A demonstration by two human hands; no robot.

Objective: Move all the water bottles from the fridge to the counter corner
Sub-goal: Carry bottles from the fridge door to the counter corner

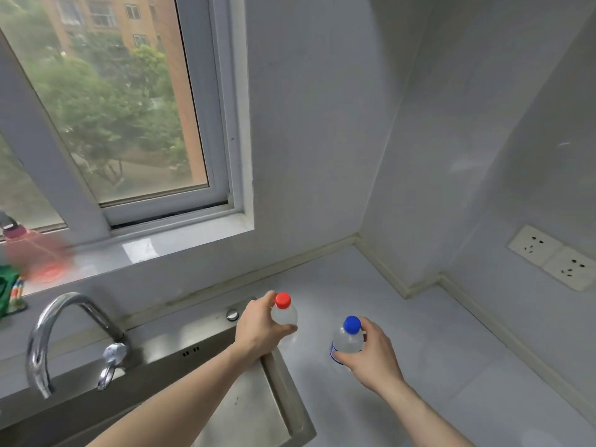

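My left hand (259, 329) grips a clear water bottle with a red cap (283, 309) just right of the sink's far corner. My right hand (371, 353) holds a second clear bottle with a blue cap and a blue label (346, 340) over the white counter (435, 333). Both bottles stand upright, about a hand's width apart; whether their bases touch the counter I cannot tell. The counter's back corner (358, 240) lies beyond them, where the two walls meet. The fridge is out of view.
A steel sink (245, 411) with a curved faucet (58, 330) fills the lower left. A window with a sill (145, 250) runs behind it, with a blurred red and green object (29, 259) at its left end. Wall sockets (554, 256) sit on the right wall.
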